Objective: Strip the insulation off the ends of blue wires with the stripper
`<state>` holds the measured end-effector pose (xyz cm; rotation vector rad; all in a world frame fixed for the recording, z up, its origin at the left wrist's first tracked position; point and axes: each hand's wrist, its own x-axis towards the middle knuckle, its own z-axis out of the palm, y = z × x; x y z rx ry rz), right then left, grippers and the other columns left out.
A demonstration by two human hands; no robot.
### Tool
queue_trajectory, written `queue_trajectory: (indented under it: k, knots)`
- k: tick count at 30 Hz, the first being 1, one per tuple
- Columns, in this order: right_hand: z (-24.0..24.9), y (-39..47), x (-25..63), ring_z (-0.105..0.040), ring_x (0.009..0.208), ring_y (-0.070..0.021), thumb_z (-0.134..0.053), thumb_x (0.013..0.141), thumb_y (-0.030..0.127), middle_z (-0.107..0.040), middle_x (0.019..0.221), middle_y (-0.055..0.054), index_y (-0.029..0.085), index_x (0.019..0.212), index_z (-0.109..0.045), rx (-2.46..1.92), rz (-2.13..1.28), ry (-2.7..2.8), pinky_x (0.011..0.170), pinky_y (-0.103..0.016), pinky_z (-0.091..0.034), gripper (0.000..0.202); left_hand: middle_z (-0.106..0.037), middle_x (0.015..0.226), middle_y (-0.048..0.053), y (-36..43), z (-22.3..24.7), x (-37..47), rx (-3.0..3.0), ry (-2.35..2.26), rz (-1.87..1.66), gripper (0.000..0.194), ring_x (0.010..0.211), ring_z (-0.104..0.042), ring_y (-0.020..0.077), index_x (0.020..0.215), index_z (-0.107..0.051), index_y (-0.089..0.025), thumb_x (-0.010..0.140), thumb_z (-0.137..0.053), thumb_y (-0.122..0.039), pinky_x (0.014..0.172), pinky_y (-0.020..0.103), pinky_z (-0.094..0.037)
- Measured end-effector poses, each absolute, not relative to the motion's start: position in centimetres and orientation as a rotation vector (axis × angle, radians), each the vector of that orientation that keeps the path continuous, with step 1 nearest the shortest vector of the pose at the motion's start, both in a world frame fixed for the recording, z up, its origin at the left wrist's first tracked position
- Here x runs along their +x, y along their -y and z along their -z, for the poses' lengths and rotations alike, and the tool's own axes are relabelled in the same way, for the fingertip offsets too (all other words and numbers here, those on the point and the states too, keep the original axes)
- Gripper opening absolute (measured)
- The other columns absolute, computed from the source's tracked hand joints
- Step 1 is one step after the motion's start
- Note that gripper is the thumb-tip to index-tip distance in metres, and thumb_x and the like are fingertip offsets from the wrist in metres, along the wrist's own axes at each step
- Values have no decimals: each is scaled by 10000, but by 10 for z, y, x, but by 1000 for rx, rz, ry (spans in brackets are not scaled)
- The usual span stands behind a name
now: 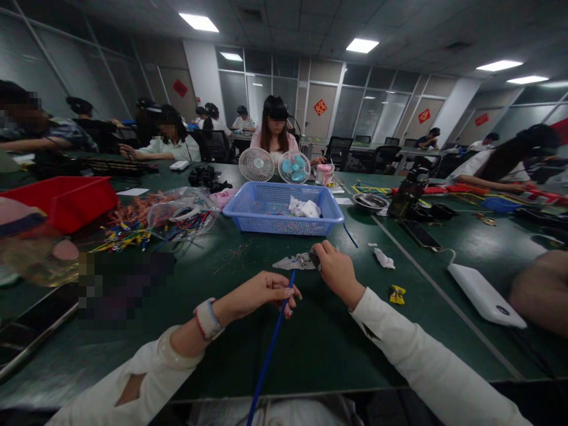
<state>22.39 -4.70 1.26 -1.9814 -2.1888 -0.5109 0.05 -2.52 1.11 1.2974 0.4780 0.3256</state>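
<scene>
A length of blue wire (268, 356) runs up from the table's front edge, and my left hand (266, 293) pinches it close to its upper end. My right hand (335, 266) is wrapped around the handles of a wire stripper (295, 262), whose flat metal jaws point left. The wire's tip meets the jaws; whether they bite into it is too small to tell. Beyond the tool stands a blue plastic basket (284, 225) with white crumpled tissue (305, 207) and small coloured scraps inside.
Left of the basket lies a heap of cut wires (128, 222) beside a red bin (62, 204). Fine copper strands (235, 254) are scattered on the green table. To the right are a yellow wrapper (397, 294), a white power bank (486, 296) and a neighbour's arm (541, 293). Two small fans stand behind.
</scene>
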Motion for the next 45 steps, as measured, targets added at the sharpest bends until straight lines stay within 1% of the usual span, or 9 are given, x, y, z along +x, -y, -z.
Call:
queue_trajectory:
  k: [7,14,17,21,26,31,35,40,45]
  knots:
    - [-10,43,236,-576,1078,-183,-425,800,-14,-486,1362,-81,239,1305,-447,-1793,371,2238,735,-260,-495,565,-649,762,36,24,-10,-1,1265,-445,-250,268,623,-623,124,1004,-668,-118,856,-656,-341,643,253,-511]
    - [-11,40,246,-503,1226,-198,-401,723,-77,-414,1449,-78,239,1372,-396,-1647,233,2289,865,-310,-500,721,-607,722,18,21,-10,-4,1219,-405,-205,283,567,-587,100,1012,-671,-118,866,-640,-359,585,228,-513]
    - [-11,40,249,-492,1240,-201,-397,721,-80,-406,1456,-75,239,1370,-399,-1612,186,2307,889,-317,-487,723,-590,703,8,21,-9,-4,1214,-394,-196,281,545,-568,92,1018,-671,-120,865,-641,-354,551,216,-508]
    - [-12,41,250,-541,1163,-186,-425,766,-43,-481,1380,-65,233,1317,-446,-1587,120,2321,885,-303,-472,617,-562,669,-8,20,-9,-5,1209,-395,-186,265,515,-533,81,1015,-662,-118,867,-642,-336,508,205,-496]
    - [-17,42,247,-582,1029,-189,-442,822,26,-569,1214,-62,224,1193,-524,-1705,133,2300,769,-270,-460,428,-559,668,-9,19,-9,-7,1204,-392,-166,289,506,-529,78,1031,-658,-110,868,-641,-349,475,193,-481]
    - [-21,44,245,-588,938,-183,-463,804,37,-579,1122,-59,228,1129,-553,-1797,128,2294,690,-247,-419,388,-562,678,-7,17,-8,-7,1186,-374,-175,271,501,-518,70,1021,-669,-107,865,-646,-328,461,181,-473]
    - [-19,45,246,-594,914,-177,-485,760,24,-583,1122,-46,230,1119,-554,-1747,50,2275,695,-252,-426,420,-566,674,-9,16,-9,-8,1191,-383,-176,267,502,-526,72,1012,-672,-108,859,-654,-326,460,180,-474]
    - [-15,45,248,-553,1106,-198,-463,736,-13,-504,1334,-50,250,1269,-478,-1587,-33,2244,811,-287,-464,595,-589,660,-8,19,-12,-7,1215,-423,-180,261,498,-547,79,988,-673,-109,847,-669,-329,456,184,-465]
    - [-10,46,241,-552,1129,-223,-454,695,-38,-460,1389,-62,254,1319,-443,-1622,-51,2169,841,-331,-498,689,-635,658,11,23,-14,-4,1214,-520,-252,244,527,-597,101,903,-689,-92,773,-751,-289,507,214,-501]
